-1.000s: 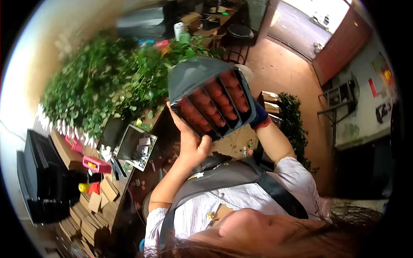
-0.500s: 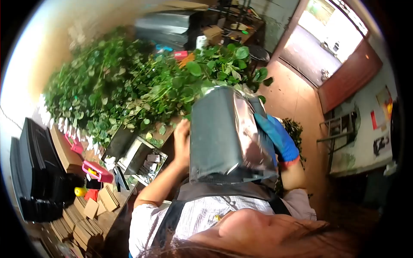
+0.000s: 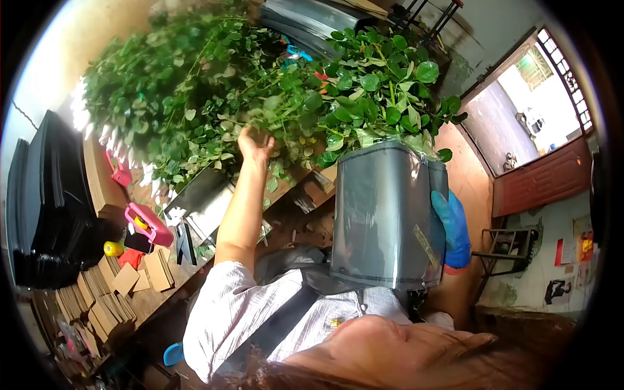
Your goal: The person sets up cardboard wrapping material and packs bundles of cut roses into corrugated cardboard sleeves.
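Observation:
My right hand [image 3: 451,227], in a blue glove with a red cuff, grips the right side of a wrapped bunch. A dark, glossy sheet [image 3: 380,214] wraps round it, its front facing me. Green leafy stems [image 3: 396,97] stick out of its far end. My bare left hand [image 3: 257,146] reaches forward to the near edge of a big heap of leafy stems [image 3: 188,104]. Its fingers are apart and touch or nearly touch the leaves, and nothing shows in them. White tips [image 3: 110,140] line the heap's left side.
Black stacked sheets [image 3: 52,201] stand at the left. On the table lie a pink tape dispenser [image 3: 149,224], yellow tape roll [image 3: 113,249], black stapler-like tool [image 3: 186,244] and cardboard pieces [image 3: 107,296]. Behind are more glossy sheets [image 3: 312,23]. A metal stool [image 3: 504,253] and open doorway are right.
My left hand has left the side of the wrapped bunch and moved forward to the leaf heap. The bunch, still in my right hand, now appears further right, and the view has shifted.

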Action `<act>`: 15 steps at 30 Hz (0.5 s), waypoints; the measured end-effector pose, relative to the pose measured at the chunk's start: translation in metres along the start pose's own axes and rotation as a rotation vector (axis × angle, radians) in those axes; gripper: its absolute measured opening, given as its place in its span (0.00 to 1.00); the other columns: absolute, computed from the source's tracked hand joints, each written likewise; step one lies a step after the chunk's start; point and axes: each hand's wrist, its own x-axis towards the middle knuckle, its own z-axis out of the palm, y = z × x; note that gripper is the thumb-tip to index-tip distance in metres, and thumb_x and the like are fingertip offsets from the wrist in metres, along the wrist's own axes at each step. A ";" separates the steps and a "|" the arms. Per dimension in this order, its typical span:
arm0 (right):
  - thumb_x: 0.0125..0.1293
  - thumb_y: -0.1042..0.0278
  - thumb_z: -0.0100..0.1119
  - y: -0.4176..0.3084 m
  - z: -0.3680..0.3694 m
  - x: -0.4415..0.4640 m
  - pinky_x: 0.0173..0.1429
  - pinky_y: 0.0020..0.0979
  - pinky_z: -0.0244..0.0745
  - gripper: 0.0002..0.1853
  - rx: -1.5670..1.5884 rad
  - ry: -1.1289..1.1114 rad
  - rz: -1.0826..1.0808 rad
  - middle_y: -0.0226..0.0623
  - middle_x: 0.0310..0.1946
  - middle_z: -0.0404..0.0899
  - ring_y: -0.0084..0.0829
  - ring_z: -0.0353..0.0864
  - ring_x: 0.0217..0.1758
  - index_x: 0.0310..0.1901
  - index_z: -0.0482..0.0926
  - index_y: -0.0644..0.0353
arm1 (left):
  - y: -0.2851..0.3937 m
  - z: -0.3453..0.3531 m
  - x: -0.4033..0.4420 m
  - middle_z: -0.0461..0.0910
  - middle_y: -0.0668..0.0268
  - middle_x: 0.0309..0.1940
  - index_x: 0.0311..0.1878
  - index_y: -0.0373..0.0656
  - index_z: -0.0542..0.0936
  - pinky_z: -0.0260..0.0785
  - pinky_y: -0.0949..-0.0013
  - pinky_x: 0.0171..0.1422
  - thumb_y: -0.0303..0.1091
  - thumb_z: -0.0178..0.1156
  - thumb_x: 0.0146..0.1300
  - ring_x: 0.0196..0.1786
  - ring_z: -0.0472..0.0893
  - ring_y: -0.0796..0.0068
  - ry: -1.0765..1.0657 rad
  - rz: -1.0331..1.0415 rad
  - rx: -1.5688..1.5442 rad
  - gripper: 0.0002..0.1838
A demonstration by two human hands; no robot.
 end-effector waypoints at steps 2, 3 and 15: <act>0.76 0.57 0.55 0.008 -0.006 0.004 0.51 0.27 0.78 0.23 -0.034 0.018 0.034 0.34 0.49 0.82 0.24 0.82 0.47 0.64 0.73 0.65 | 0.011 0.003 0.004 0.74 0.58 0.60 0.59 0.47 0.72 0.58 0.46 0.74 0.44 0.61 0.62 0.64 0.72 0.57 -0.054 0.070 -0.080 0.23; 0.75 0.57 0.57 0.013 -0.004 0.005 0.52 0.26 0.77 0.24 0.020 0.030 0.032 0.31 0.49 0.81 0.23 0.81 0.47 0.64 0.73 0.64 | 0.015 0.011 -0.002 0.76 0.58 0.58 0.57 0.47 0.73 0.61 0.47 0.72 0.43 0.62 0.62 0.60 0.74 0.58 -0.026 0.104 -0.121 0.22; 0.73 0.59 0.61 0.030 0.034 0.007 0.62 0.25 0.70 0.25 0.093 0.092 0.010 0.27 0.54 0.79 0.20 0.75 0.55 0.67 0.74 0.63 | 0.081 0.040 0.029 0.78 0.52 0.60 0.48 0.39 0.72 0.67 0.43 0.67 0.39 0.55 0.67 0.65 0.75 0.50 -0.174 0.195 -0.261 0.14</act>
